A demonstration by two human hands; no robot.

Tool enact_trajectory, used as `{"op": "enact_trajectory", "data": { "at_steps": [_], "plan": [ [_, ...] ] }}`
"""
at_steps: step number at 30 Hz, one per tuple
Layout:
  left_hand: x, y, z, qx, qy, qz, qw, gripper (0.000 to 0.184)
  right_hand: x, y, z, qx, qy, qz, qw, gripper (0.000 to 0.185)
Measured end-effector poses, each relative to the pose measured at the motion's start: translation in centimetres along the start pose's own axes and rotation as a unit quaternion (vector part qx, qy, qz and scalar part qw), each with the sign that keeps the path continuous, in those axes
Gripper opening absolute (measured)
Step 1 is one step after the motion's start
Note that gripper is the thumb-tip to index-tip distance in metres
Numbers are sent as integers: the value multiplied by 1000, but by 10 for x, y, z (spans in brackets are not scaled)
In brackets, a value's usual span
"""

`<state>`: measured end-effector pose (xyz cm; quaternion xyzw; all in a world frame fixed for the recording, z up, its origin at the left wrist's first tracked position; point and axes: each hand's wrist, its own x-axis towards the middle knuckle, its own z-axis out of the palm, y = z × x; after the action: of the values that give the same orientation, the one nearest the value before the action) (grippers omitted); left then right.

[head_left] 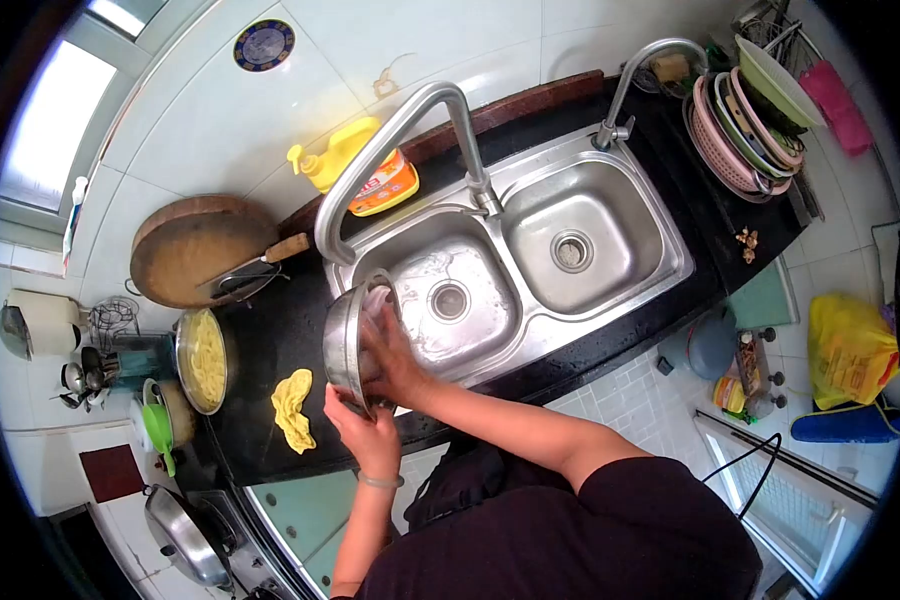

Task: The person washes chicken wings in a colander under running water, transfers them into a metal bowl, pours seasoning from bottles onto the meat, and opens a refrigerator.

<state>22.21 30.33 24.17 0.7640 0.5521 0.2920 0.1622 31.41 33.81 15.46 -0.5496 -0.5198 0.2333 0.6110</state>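
Note:
A stainless steel bowl (342, 335) is tilted on its side over the left edge of the left sink basin (470, 270), its opening turned towards the sink. My left hand (370, 435) grips the bowl's near rim, fingers on the outside. My right hand (395, 362) reaches into the bowl with its fingers stretched along the inner wall. Something pale shows by those fingertips; I cannot tell whether it is a reflection or an object. The curved faucet (385, 135) arches above the bowl. A crumpled yellow cloth (293, 410) lies on the black counter, left of the bowl.
The right basin (582, 235) adjoins the left one. Behind the sink stands a yellow detergent bottle (385, 185). A round wooden board (195, 250), a knife (260, 260) and a pan of pale yellow food (207, 360) are at the left. Stacked baskets (735, 140) stand at the right.

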Motion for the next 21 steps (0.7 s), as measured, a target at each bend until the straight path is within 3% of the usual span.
{"op": "enact_trajectory", "data": {
  "at_steps": [12,21],
  "plan": [
    [-2,13,-3,39,-12,45,998,67,-5,4,5,-19,40,7,999,106],
    [0,23,0,71,-23,64,995,68,-2,8,4,47,75,21,996,102]
  ]
}}
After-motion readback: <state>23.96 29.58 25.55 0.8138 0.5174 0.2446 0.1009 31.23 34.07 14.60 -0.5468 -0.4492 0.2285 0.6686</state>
